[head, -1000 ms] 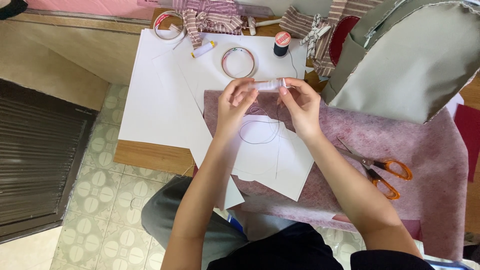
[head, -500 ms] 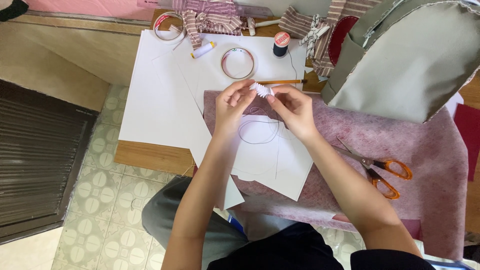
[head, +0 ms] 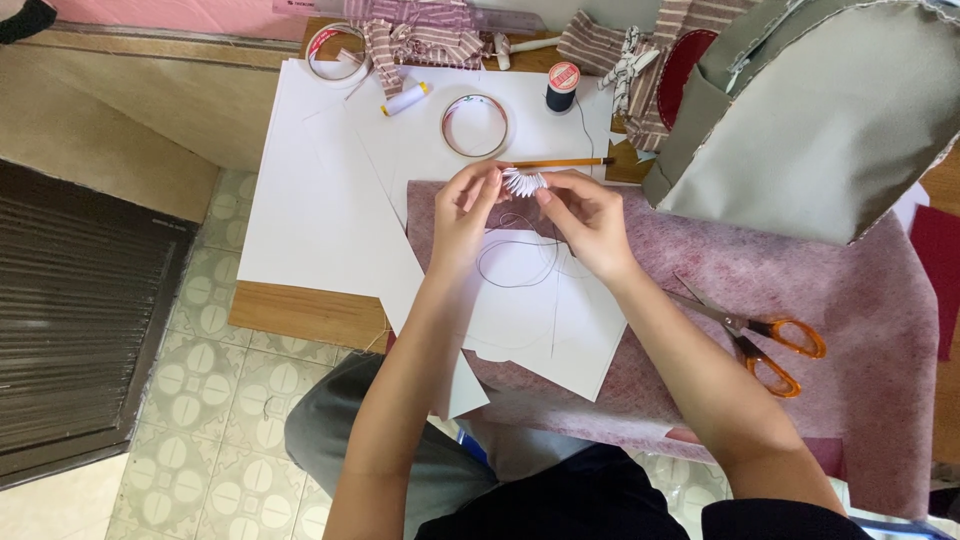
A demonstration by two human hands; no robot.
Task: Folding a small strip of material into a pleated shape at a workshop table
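Observation:
Both hands meet above the table over a white sheet of paper (head: 540, 300). My left hand (head: 465, 205) and my right hand (head: 585, 220) pinch the two ends of a small pleated white paper piece (head: 524, 181), bent into a fan shape. A dark thread (head: 515, 270) hangs from it and loops on the sheet below. A pencil (head: 560, 162) lies just beyond my fingers.
Orange-handled scissors (head: 765, 340) lie on pink felt (head: 850, 300) to the right. Two tape rolls (head: 476, 125) (head: 334, 52), a dark thread spool (head: 562, 86), a white spool (head: 405, 98), striped fabric (head: 420, 30) and a grey bag (head: 830, 110) sit at the back. The table edge (head: 300, 315) is at left.
The white strip that was held stretched between my hands is now pushed together into a curved pleated fan. My hands have moved closer together.

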